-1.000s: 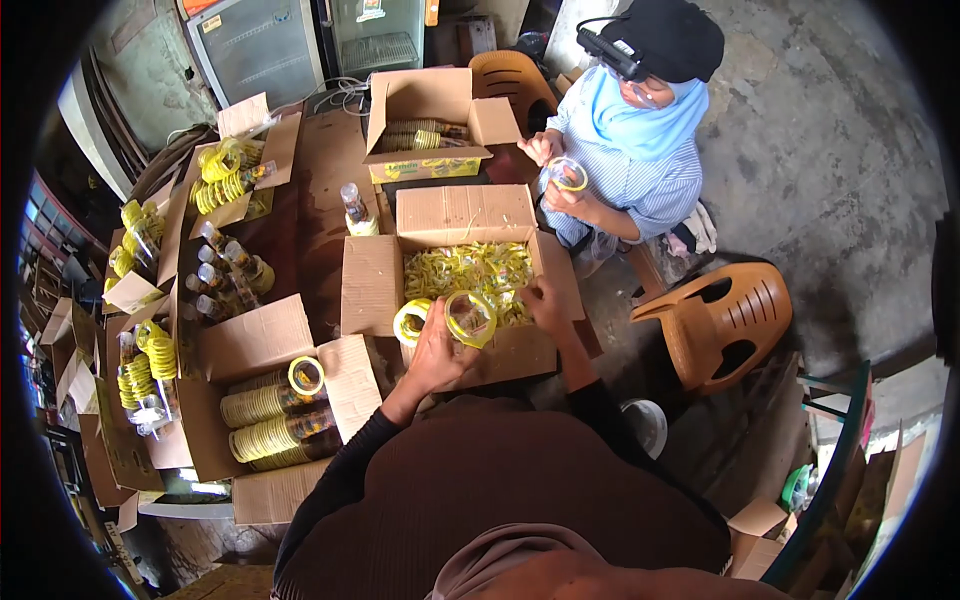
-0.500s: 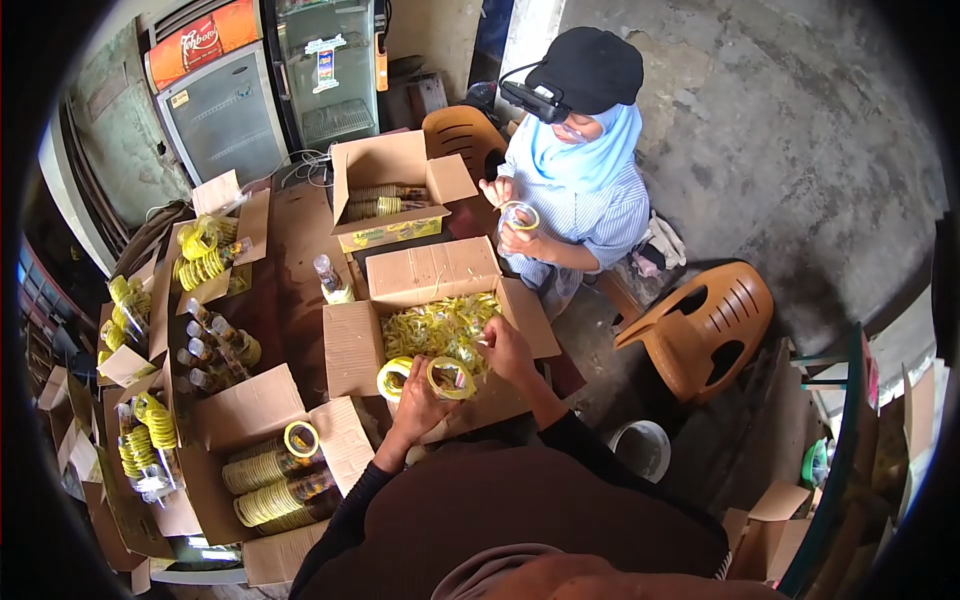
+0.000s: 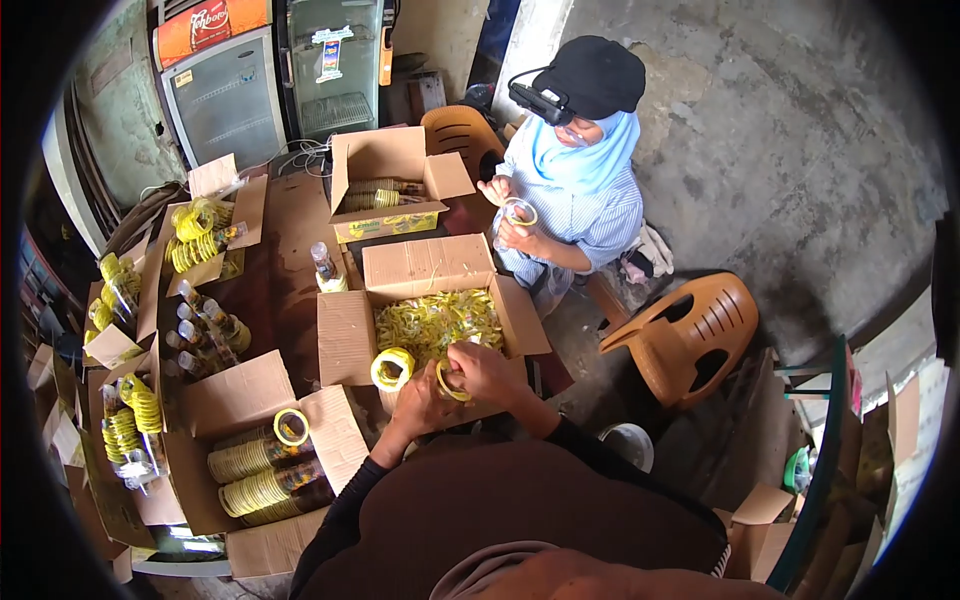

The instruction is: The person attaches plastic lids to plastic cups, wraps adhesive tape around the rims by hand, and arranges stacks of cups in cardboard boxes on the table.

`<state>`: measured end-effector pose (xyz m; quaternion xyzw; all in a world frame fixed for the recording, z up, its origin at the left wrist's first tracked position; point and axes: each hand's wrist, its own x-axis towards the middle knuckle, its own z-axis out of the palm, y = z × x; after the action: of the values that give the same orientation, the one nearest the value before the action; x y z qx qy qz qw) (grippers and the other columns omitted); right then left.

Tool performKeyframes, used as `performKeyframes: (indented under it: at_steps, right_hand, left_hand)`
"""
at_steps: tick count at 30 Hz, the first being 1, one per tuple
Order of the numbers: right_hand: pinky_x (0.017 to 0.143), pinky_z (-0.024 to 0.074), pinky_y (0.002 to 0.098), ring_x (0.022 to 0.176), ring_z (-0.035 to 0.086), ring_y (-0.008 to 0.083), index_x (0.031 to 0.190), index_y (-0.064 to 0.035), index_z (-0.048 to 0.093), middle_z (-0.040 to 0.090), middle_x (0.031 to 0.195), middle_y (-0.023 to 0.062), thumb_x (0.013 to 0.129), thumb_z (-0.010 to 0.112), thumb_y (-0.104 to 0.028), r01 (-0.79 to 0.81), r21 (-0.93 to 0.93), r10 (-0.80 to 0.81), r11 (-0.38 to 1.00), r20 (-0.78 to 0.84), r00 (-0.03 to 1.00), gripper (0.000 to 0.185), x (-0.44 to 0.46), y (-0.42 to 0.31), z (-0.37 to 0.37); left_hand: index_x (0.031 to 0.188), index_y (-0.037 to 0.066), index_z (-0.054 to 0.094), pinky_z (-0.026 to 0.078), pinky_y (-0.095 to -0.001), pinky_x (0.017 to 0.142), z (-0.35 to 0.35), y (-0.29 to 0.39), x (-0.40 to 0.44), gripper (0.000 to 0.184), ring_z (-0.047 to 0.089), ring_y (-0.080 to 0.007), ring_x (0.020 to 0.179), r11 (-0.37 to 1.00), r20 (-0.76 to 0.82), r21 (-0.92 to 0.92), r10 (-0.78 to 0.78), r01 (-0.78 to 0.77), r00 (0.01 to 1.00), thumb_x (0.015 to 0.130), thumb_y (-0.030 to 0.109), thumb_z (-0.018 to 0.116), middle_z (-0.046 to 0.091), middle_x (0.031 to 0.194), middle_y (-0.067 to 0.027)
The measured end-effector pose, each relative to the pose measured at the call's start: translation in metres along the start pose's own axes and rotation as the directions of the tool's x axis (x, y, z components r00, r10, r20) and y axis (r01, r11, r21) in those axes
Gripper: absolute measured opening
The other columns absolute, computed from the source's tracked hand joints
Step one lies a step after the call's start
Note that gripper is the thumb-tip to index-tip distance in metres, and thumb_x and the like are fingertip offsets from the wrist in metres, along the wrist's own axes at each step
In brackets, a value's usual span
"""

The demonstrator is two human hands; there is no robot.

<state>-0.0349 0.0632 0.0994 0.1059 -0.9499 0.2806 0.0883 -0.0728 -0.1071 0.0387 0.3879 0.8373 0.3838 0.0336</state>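
Observation:
My left hand (image 3: pixel 416 410) is closed around a clear plastic cup with a yellow rim (image 3: pixel 455 384), its mouth facing up. On the same cup's rim my right hand (image 3: pixel 486 374) presses with bent fingers, and they hide part of it. Just left of it a second yellow ring (image 3: pixel 392 369) stands by the box edge; what it belongs to is partly hidden. Both hands are over the near side of an open cardboard box (image 3: pixel 428 258) filled with small yellow-and-clear wrapped pieces (image 3: pixel 440 322).
Across the box a person (image 3: pixel 570 190) holds a clear cup (image 3: pixel 517 215). Boxes of stacked yellow-rimmed cups stand left (image 3: pixel 250 480) and behind (image 3: pixel 385 150). Several bottle-like clear containers (image 3: pixel 205 335) sit on the table. An orange chair (image 3: pixel 690 340) and a white bucket (image 3: pixel 630 445) are right.
My right hand has moved from over the wrapped pieces down and left onto the cup's rim. My left hand keeps hold of the cup. The view has shifted slightly.

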Motion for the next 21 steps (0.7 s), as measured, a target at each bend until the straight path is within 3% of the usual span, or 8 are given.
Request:
performKeyframes:
  at_steps: [1,4,7,13,15,16,18,21]
  right_hand:
    - [0.064,0.0453,0.0437,0.075,0.058,0.0337,0.082,-0.0053,0.048,0.055,0.080,0.0118,0.079,0.064,-0.017,-0.014,-0.030,0.014,0.999,0.009,1.000,0.021,0.000,-0.002,0.000]
    - [0.066,0.0463,0.0455,0.077,0.058,0.0356,0.086,-0.0050,0.049,0.056,0.082,0.0134,0.083,0.061,-0.020,0.025,-0.074,-0.025,0.997,0.008,1.000,0.019,-0.001,0.005,0.009]
    - [0.068,0.0466,0.0471,0.078,0.058,0.0379,0.090,-0.0042,0.049,0.056,0.084,0.0150,0.086,0.057,-0.021,0.042,-0.075,-0.039,0.996,0.036,0.999,0.019,-0.005,0.009,0.010]
    - [0.067,0.0458,0.0469,0.077,0.057,0.0390,0.089,-0.0035,0.049,0.056,0.084,0.0157,0.088,0.057,-0.023,0.112,-0.024,-0.111,0.993,0.051,0.993,0.021,-0.009,0.012,0.008]
    - [0.066,0.0456,0.0455,0.075,0.057,0.0375,0.088,-0.0037,0.050,0.056,0.082,0.0151,0.088,0.060,-0.023,0.050,0.023,-0.051,0.998,0.069,0.996,0.022,-0.009,0.014,0.007]
    - [0.064,0.0453,0.0441,0.073,0.057,0.0360,0.086,-0.0038,0.051,0.055,0.080,0.0146,0.087,0.062,-0.023,-0.006,0.059,0.001,0.998,0.087,0.996,0.022,-0.010,0.015,0.006]
    - [0.062,0.0451,0.0406,0.070,0.057,0.0320,0.083,-0.0048,0.054,0.055,0.077,0.0136,0.084,0.067,-0.022,-0.054,0.190,0.044,0.980,0.058,0.997,0.022,-0.011,0.021,0.001]
    - [0.063,0.0458,0.0384,0.071,0.058,0.0299,0.086,-0.0049,0.056,0.055,0.077,0.0133,0.084,0.068,-0.022,-0.155,0.191,0.157,0.969,0.008,0.988,0.020,-0.022,0.035,-0.002]
  left_hand:
    - [0.130,-0.017,0.036,0.052,-0.0416,0.079,-0.002,0.002,0.001,0.092,0.063,-0.0404,0.095,0.998,0.092,-0.037,-0.055,0.058,0.994,0.069,0.037,0.079,0.061,0.104,-0.0300]
    - [0.131,-0.017,0.035,0.052,-0.0413,0.080,-0.010,0.011,-0.003,0.091,0.062,-0.0407,0.096,0.999,0.042,-0.028,-0.016,0.017,0.999,0.070,0.034,0.079,0.061,0.107,-0.0311]
    - [0.128,-0.016,0.039,0.052,-0.0414,0.074,-0.008,0.002,-0.003,0.085,0.065,-0.0387,0.085,0.988,0.024,-0.149,0.042,-0.038,0.999,0.068,0.028,0.080,0.064,0.094,-0.0274]
    - [0.122,-0.008,0.046,0.051,-0.0412,0.068,-0.022,0.006,0.002,0.069,0.065,-0.0393,0.080,0.954,0.054,-0.281,0.122,-0.102,0.991,0.066,0.017,0.079,0.064,0.086,-0.0241]
    - [0.117,-0.004,0.045,0.051,-0.0408,0.068,-0.020,0.004,-0.001,0.063,0.064,-0.0408,0.079,0.967,0.042,-0.238,0.106,-0.093,0.993,0.066,0.014,0.078,0.065,0.085,-0.0227]
    - [0.123,-0.005,0.041,0.051,-0.0412,0.070,-0.024,0.002,-0.002,0.070,0.065,-0.0400,0.081,0.963,0.024,-0.230,0.150,-0.140,0.988,0.067,0.016,0.079,0.065,0.088,-0.0227]
    - [0.127,-0.008,0.039,0.052,-0.0404,0.072,-0.029,0.003,-0.003,0.075,0.066,-0.0376,0.083,0.953,0.021,-0.301,0.019,-0.011,1.000,0.069,0.018,0.080,0.065,0.092,-0.0228]
    - [0.131,-0.011,0.033,0.053,-0.0379,0.075,-0.026,-0.013,-0.007,0.080,0.068,-0.0332,0.085,0.970,-0.119,-0.240,-0.002,-0.027,0.993,0.073,0.018,0.080,0.067,0.094,-0.0213]
